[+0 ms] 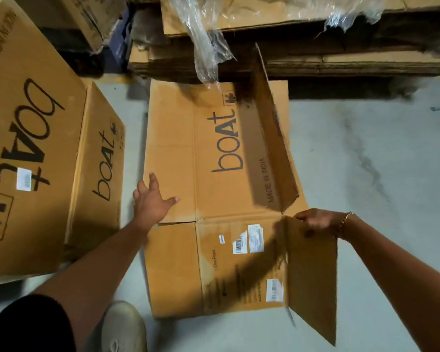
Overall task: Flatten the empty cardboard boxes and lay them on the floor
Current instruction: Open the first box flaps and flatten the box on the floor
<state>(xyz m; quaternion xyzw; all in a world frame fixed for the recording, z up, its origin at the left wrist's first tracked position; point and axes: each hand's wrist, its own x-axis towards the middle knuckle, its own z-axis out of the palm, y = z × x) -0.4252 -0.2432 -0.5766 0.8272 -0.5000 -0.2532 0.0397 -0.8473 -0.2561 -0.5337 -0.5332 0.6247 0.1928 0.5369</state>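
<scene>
Lying almost flat on the grey floor (pixel 366 153), the cardboard box (pixel 214 153) shows its "boat" print upward. The left hand (pixel 151 199) is spread with straight fingers at the box's left panel; whether it touches cannot be told. The right hand (pixel 315 221) curls over the top edge of a raised flap (pixel 313 275), gripping it. A second flap (pixel 272 128) stands beyond.
</scene>
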